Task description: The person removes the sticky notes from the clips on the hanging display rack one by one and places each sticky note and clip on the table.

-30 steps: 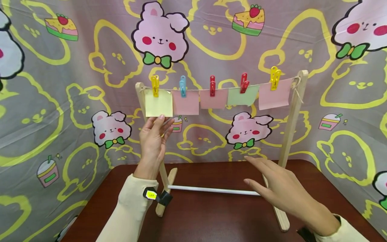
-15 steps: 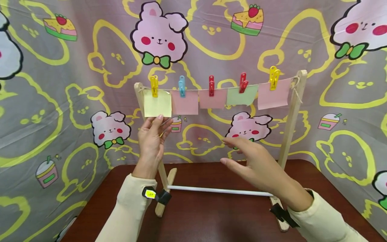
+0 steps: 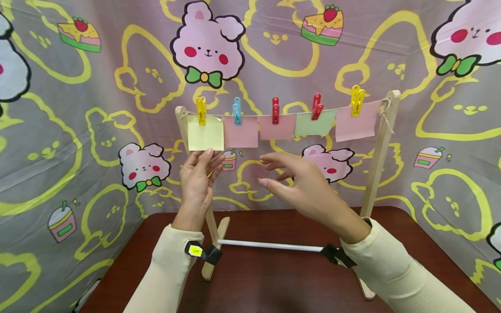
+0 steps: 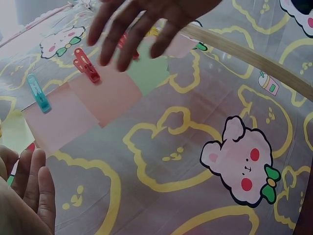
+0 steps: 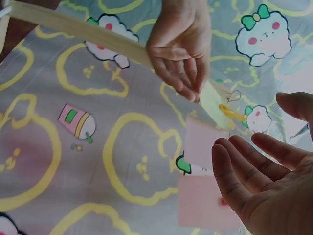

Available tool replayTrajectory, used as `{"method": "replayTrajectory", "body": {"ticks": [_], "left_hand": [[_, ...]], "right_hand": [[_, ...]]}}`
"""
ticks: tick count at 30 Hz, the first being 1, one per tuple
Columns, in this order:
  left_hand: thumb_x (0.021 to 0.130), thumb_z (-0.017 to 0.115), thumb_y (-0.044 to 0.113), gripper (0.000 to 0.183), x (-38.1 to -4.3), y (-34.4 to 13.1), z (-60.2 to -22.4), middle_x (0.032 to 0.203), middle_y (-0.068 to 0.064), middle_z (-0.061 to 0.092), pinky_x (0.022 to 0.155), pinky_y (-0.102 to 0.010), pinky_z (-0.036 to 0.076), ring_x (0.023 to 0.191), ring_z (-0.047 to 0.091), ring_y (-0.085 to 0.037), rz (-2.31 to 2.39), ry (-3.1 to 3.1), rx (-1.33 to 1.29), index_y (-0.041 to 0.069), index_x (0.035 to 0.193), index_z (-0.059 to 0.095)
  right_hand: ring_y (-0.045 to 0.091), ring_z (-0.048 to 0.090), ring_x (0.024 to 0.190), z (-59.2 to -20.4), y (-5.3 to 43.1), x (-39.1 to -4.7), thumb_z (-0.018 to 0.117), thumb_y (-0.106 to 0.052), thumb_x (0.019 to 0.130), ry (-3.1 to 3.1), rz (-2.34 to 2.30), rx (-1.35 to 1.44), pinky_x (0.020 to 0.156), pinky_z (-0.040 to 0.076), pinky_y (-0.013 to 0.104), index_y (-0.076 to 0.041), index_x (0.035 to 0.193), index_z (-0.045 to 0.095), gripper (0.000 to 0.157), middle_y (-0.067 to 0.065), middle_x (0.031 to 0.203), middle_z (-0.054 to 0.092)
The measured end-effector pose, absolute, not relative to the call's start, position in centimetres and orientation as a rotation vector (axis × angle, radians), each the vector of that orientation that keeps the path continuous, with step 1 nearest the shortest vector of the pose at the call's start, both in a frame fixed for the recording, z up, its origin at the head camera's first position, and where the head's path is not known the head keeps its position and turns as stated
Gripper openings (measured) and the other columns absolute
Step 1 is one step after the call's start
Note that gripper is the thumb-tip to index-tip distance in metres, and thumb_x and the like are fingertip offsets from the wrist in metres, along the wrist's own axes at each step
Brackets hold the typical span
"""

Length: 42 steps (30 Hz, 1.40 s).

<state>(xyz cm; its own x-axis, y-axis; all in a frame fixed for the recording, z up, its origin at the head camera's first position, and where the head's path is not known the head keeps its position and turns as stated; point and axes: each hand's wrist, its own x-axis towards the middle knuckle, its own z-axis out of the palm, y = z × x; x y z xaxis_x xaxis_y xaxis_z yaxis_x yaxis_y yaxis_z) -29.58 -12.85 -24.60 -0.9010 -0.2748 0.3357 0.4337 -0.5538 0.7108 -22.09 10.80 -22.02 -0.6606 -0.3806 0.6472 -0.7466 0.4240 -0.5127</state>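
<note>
A pale yellow paper note (image 3: 205, 137) hangs at the left end of a string under a yellow clothespin (image 3: 201, 111). My left hand (image 3: 197, 176) pinches its lower edge between thumb and fingers. My right hand (image 3: 307, 184) is in the air below the middle of the line, fingers loosely bent, holding nothing. To the right of the yellow note hang a pink note (image 3: 242, 134) under a blue clothespin (image 3: 236, 112), another pink note (image 3: 282, 131) under a red clothespin (image 3: 275, 111), and a green note (image 3: 313, 125) under a second red clothespin (image 3: 317, 107).
At the far right of the string, a large pink note (image 3: 356, 124) hangs under another yellow clothespin (image 3: 357, 101). Wooden posts (image 3: 381, 152) hold the string, joined below by a white rod (image 3: 270, 245). The stand is on a dark red table (image 3: 266, 278) before a patterned cloth (image 3: 266, 182).
My right hand has moved left and up, from near the right post to below the middle of the line. The left hand keeps its place at the yellow note.
</note>
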Motion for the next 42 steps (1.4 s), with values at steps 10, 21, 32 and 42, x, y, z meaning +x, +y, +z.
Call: {"method": "replayTrajectory", "body": {"ticks": [10,21,32,42], "left_hand": [[0.104,0.064,0.008,0.018,-29.4,-13.0,-24.5,0.084,0.0,0.079,0.068,-0.024,0.063,0.073,0.078,-0.012,-2.437,-1.189,-0.251,0.013,0.088,0.071],[0.102,0.067,0.009,0.007,-29.3,-13.1,-24.6,0.085,-0.001,0.079,0.068,-0.023,0.063,0.072,0.078,-0.011,-2.448,-1.184,-0.244,0.008,0.098,0.073],[0.104,0.065,0.012,0.019,-29.5,-12.9,-24.5,0.085,0.002,0.078,0.073,-0.025,0.064,0.076,0.078,-0.01,-2.428,-1.248,-0.219,0.018,0.088,0.072],[0.104,0.065,0.012,0.019,-29.3,-12.8,-24.4,0.084,0.002,0.079,0.072,-0.024,0.064,0.075,0.078,-0.011,-2.427,-1.257,-0.209,0.017,0.087,0.071]], "right_hand": [[0.019,0.073,0.114,-19.5,7.7,-23.2,0.076,-0.016,0.096,-2.182,1.289,0.993,0.093,0.063,0.037,-0.006,0.137,0.065,0.044,0.008,0.132,0.071],[0.026,0.073,0.116,-16.9,4.2,-24.7,0.073,-0.012,0.097,-2.08,1.412,1.027,0.1,0.06,0.036,-0.002,0.139,0.063,0.045,0.015,0.134,0.069],[0.026,0.069,0.124,-14.5,1.5,-25.7,0.073,-0.014,0.098,-2.06,1.446,0.991,0.108,0.055,0.033,-0.004,0.139,0.062,0.044,0.012,0.137,0.068],[0.025,0.067,0.128,-13.2,0.2,-26.6,0.07,-0.015,0.099,-2.072,1.468,0.913,0.108,0.055,0.032,-0.007,0.144,0.059,0.047,0.011,0.14,0.066]]}}
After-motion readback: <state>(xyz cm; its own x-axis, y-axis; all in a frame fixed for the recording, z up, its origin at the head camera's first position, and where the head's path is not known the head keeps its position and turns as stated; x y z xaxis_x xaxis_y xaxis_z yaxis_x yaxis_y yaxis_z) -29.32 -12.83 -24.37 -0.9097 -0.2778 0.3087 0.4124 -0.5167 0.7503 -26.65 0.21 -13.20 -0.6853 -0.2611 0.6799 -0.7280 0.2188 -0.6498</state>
